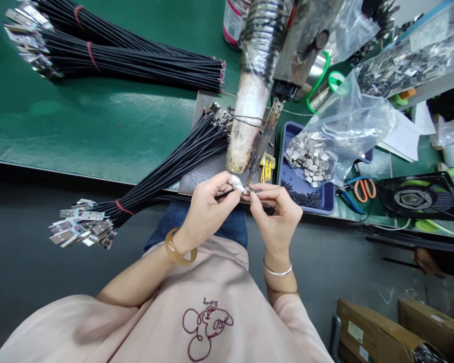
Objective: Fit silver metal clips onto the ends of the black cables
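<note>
1 cable [224,194] in left hand [214,201], perhaps 1 connector [249,190] in right hand [275,205]

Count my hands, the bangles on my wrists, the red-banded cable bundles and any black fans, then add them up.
Hands, left hand and right hand: 2
Bangles, amber and silver: 2
Red-banded cable bundles: 3
Black fan: 1
Total: 8

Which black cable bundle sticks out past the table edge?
The cable bundle nearest the left hand: its red-banded end juts out over the floor, while the other two bundles lie on the green table.
</note>
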A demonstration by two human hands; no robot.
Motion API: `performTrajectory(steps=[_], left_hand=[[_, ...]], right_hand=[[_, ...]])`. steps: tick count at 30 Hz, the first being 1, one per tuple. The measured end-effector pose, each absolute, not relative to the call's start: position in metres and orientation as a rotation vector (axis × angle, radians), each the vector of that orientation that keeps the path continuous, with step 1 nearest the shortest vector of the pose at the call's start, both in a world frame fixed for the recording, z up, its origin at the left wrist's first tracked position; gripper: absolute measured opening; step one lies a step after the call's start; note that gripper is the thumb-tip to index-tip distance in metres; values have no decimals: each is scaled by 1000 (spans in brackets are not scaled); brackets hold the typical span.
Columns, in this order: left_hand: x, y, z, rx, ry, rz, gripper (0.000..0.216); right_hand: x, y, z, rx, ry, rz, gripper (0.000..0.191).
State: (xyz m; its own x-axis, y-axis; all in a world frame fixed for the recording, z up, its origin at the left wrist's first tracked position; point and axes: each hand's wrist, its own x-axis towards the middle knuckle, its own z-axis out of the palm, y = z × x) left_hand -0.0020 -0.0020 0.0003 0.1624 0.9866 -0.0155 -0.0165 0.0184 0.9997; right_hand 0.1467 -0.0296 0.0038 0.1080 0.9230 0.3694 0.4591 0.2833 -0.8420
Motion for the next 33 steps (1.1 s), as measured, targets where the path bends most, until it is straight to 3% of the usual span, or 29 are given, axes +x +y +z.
performTrajectory(steps=[33], left_hand=[[0, -4, 0, 1312, 1152, 1077, 9]], right_hand=[[151, -29, 9, -1361, -1661, 423, 9]])
